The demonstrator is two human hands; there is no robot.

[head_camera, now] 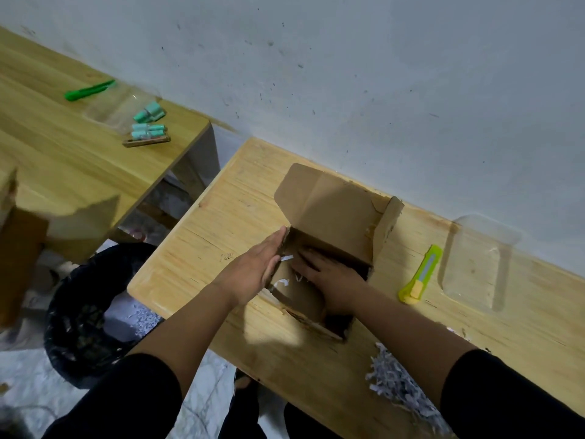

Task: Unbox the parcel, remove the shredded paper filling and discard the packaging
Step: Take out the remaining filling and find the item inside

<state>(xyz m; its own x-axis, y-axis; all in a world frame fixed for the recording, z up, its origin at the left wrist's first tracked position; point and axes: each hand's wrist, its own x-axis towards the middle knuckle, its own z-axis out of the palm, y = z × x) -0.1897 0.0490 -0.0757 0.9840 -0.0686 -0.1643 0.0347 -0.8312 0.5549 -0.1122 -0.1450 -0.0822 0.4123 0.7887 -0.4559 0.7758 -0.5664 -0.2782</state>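
Observation:
An open brown cardboard box (pixel 329 210) stands on the wooden table (pixel 221 223), its lid flaps turned up toward the wall. My left hand (pixel 253 267) lies flat with straight fingers against the box's left wall. My right hand (pixel 329 274) reaches down inside the box with its fingers spread over the bottom; what it touches is hidden. A few white paper shreds (pixel 286 258) show at the box's left rim. A pile of shredded paper (pixel 399 384) lies on the table beside my right forearm.
A yellow-green utility knife (pixel 421 275) and a clear plastic tray (pixel 478 264) lie to the right of the box. A black-lined bin (pixel 85 315) stands on the floor at the left. A second table (pixel 79 160) holds a green cutter (pixel 90 90) and teal tubes (pixel 148 123).

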